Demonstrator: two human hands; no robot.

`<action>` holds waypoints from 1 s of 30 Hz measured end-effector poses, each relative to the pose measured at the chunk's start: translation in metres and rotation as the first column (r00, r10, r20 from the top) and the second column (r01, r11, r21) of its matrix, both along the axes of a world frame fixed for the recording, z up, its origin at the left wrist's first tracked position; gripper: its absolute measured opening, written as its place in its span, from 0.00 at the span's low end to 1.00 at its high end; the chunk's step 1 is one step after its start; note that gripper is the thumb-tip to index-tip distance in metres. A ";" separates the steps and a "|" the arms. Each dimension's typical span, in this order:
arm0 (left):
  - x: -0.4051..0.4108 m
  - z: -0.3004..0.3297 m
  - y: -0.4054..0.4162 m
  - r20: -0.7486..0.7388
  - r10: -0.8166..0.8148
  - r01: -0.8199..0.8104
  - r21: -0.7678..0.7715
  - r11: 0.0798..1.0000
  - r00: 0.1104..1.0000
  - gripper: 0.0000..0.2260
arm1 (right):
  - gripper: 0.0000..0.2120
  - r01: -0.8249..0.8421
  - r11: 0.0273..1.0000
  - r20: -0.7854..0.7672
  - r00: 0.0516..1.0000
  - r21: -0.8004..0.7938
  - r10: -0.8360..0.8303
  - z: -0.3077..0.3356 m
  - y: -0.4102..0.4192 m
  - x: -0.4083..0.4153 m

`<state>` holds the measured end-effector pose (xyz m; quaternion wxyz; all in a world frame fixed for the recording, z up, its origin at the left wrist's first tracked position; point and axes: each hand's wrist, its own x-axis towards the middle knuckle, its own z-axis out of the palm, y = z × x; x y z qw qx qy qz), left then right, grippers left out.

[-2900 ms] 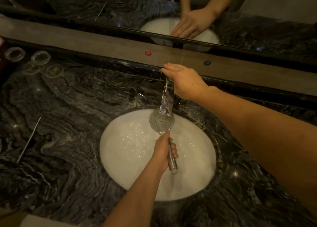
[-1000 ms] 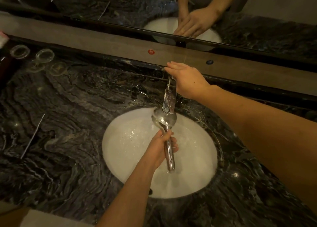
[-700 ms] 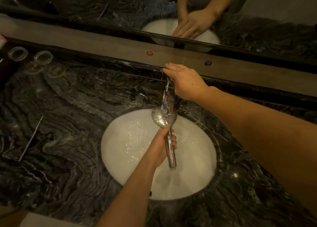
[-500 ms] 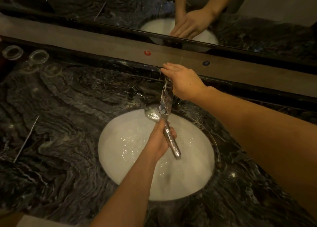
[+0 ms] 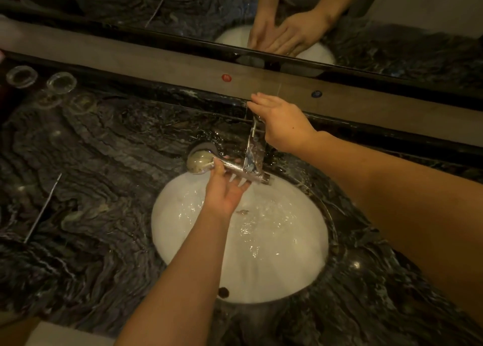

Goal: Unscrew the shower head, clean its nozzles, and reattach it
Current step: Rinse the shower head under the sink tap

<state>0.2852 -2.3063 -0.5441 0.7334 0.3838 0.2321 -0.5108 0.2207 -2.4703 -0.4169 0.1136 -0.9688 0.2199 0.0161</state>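
Head view: left hand (image 5: 226, 188) clasps the chrome round-faced shower head (image 5: 200, 162) by its handle, crosswise under the mirrored chrome tap (image 5: 254, 152). Right hand (image 5: 281, 120), fingers straight and together, rests on the tap. Advice: keep the nozzle face under the spout, over the white oval basin (image 5: 300, 254).

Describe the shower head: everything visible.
The shower head looks like shiny chromed metal: a round head on a straight handle. It lies nearly level across the far rim of the white basin, round end to the left over the dark marble counter, handle passing under the tap. Its smooth back faces the camera; the nozzles are hidden. The left hand holds the handle just behind the head. The right hand rests on the tap, not touching it.
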 end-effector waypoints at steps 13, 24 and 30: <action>0.015 0.018 0.052 0.488 -0.156 -0.025 0.344 0.939 0.859 0.09 | 0.35 -0.003 1.000 -0.009 1.000 -0.015 0.003 -0.001 0.001 0.000; -0.050 0.003 0.049 0.203 -0.969 0.248 0.940 0.233 0.139 0.18 | 0.35 0.018 1.000 0.008 1.000 -0.013 -0.018 -0.001 0.004 -0.001; -0.058 0.011 0.032 0.219 -0.970 0.374 0.895 0.243 0.105 0.19 | 0.35 0.024 1.000 0.018 1.000 -0.005 -0.024 -0.002 0.004 -0.001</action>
